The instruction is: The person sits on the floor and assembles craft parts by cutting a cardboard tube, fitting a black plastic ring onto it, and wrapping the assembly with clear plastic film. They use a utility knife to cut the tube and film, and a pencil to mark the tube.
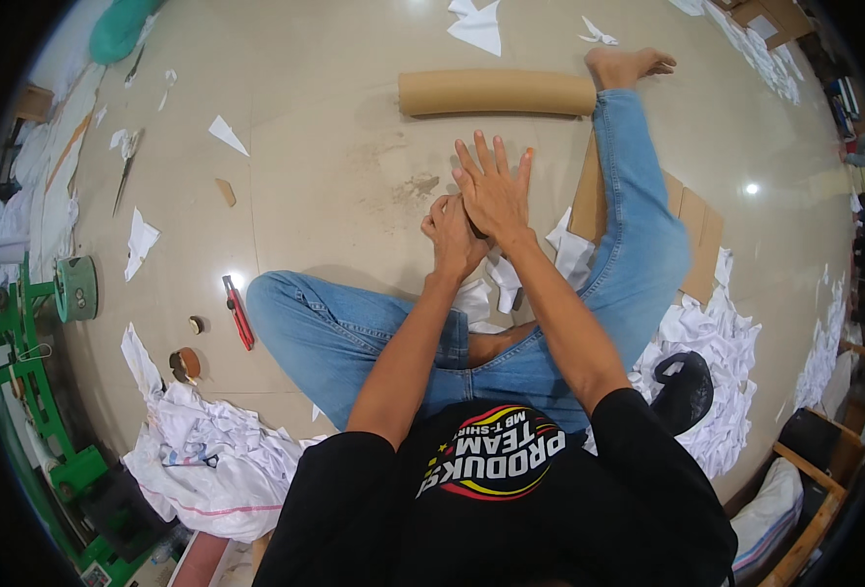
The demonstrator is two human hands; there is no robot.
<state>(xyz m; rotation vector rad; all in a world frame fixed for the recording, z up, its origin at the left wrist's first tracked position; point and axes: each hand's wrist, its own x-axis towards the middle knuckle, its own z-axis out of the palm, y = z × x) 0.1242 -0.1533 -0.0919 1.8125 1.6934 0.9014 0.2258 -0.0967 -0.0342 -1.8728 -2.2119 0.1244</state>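
Note:
My left hand (455, 235) is closed, its fingers curled against a dark brown thing (474, 229) that is mostly hidden between my hands. My right hand (496, 196) lies over that thing with its fingers stretched and spread, touching beside the left hand. A small orange patch shows at one right fingertip. Just beyond my hands a thick brown cardboard tube (496, 94) lies crosswise on the floor, one end by my bare foot. White cloth scraps (503, 279) lie between my legs, under my forearms.
Left of my knee lie a red utility knife (238, 313), a brown tape roll (185, 365) and a smaller roll (196, 323). Scissors (124, 176) rest farther left. Cloth heaps (212, 445) flank me. Cardboard pieces (691, 225) sit by my right leg. A green machine frame (31, 367) stands left.

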